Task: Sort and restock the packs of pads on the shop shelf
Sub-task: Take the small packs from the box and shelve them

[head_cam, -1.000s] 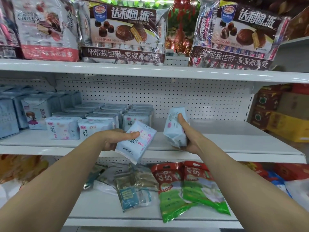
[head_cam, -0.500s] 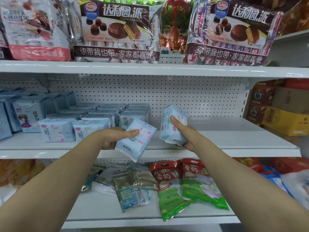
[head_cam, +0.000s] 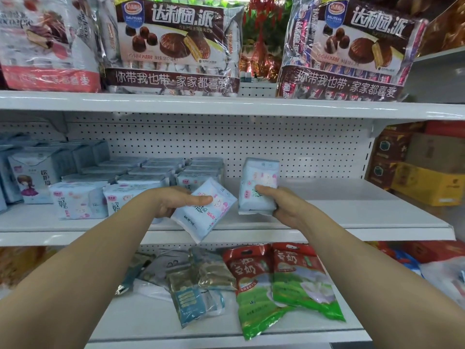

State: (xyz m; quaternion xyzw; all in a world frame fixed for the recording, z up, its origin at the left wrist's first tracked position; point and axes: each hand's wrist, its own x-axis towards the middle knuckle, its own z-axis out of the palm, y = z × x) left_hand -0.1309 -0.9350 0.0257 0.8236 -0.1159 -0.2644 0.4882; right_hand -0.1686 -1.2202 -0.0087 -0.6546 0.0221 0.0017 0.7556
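left grip (head_cam: pixel 173 201): thumb flat on the face, fingers underneath, pinching tilted pack (head_cam: pixel 203 215). One corner points down. It hangs in front of the lip of the middle shelf (head_cam: pixel 352 212) and isn't set down.
right grip (head_cam: pixel 285 206): fingers wrapped behind, thumb across the front, clamped on upright pack (head_cam: pixel 260 182). It sits over the middle shelf, just right of the stocked rows. Can't tell if its base touches the shelf.
stocked rows (head_cam: pixel 141 178): same pale-blue packs, filed front to back on the left half of the shelf. Taller blue packs (head_cam: pixel 30 172) further left.
free slot: bare shelf from the last row out to the right end.
step: placement, I'd say. Two packs in hand, neither shelved yet.
next move: probably seat the upright pack beside the last row, face out and flush with the row fronts. The tilted pack needs turning upright first, then goes next to it.
off-task: pie bags (head_cam: pixel 173 46) above, red-green bags (head_cam: pixel 297 280) below.
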